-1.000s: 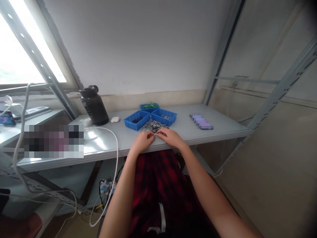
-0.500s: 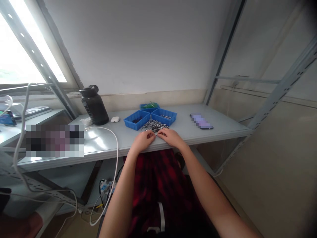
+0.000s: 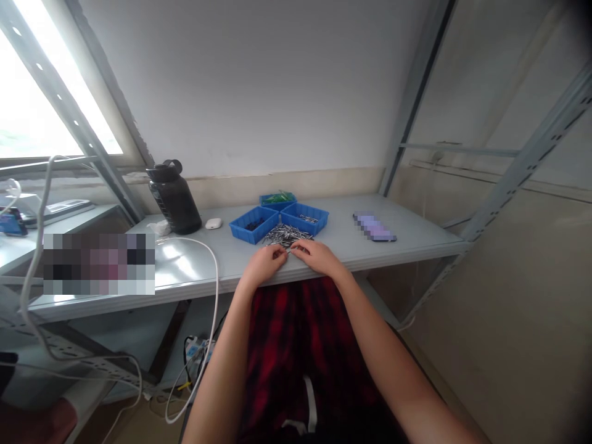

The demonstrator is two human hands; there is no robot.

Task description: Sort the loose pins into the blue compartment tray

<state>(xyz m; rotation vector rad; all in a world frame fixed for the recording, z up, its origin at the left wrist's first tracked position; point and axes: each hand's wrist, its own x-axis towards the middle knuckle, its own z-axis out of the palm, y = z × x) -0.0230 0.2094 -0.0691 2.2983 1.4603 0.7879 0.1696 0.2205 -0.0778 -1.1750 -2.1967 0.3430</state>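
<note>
My left hand [image 3: 267,263] rests by the table's front edge, fingers closed in a pinch. Opposite it my right hand [image 3: 317,254] is pinched too, its fingertips almost meeting the left ones. A thin metal piece [image 3: 289,250] shows between the fingertips, too small to tell its exact kind. Just beyond the hands lies a heap of slim silver and dark metal pieces [image 3: 287,234], partly hidden by the fingers. Behind the heap stand a blue bin [image 3: 240,233] with small dark parts, another blue bin [image 3: 319,217] with some silver pieces, and a third blue bin [image 3: 264,200] holding green pieces.
A large dark bottle [image 3: 174,200] and a white earphone case [image 3: 213,223] stand to the left. A white cable [image 3: 216,277] hangs over the front edge. On the right lies a phone [image 3: 375,228], its screen blurred. Metal shelf posts [image 3: 419,98] frame the table [image 3: 416,243].
The view has shifted slightly. Both hands stay pinched together at the same place before the heap, with only small finger movement. The bins and the heap look the same.
</note>
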